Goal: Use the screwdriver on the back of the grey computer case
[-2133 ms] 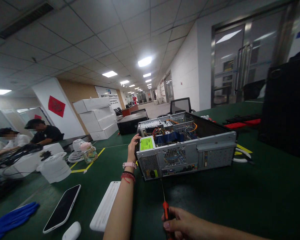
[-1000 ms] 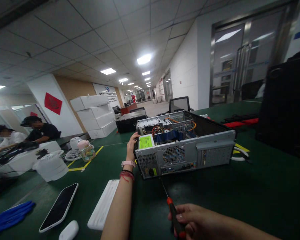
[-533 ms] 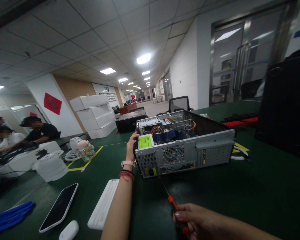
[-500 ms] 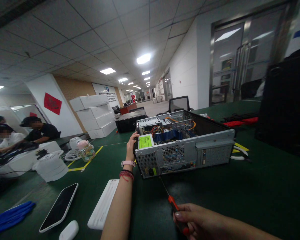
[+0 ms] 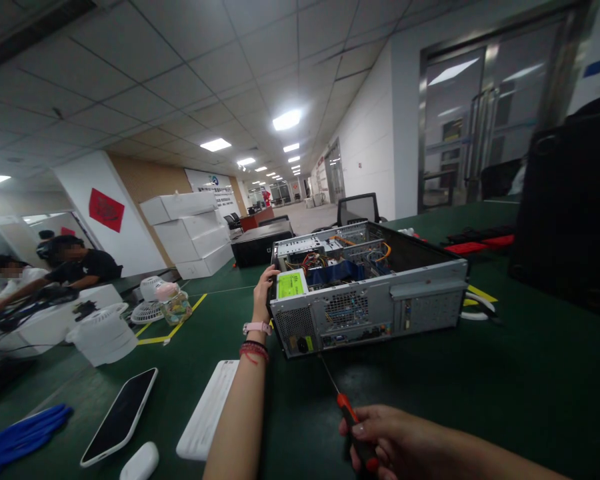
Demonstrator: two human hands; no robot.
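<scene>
An opened computer case lies on its side on the green table, its rear panel facing me and its wiring exposed. My left hand grips its left edge, fingers curled over the rim by the power supply with a green label. In my right hand is a screwdriver with a red and black handle, held between thumb and fingers. Its thin shaft points up and away to the lower edge of the rear panel, near the power supply's corner. Whether the tip touches a screw, I cannot tell.
Left of my forearm lie a white flat box, a phone, a white earbud case and blue gloves. Farther off are a white fan, a jar and two people. A black panel stands at right.
The fingers of my right hand have shifted on the screwdriver handle, the hand moving slightly. The computer case and my left hand stay in place.
</scene>
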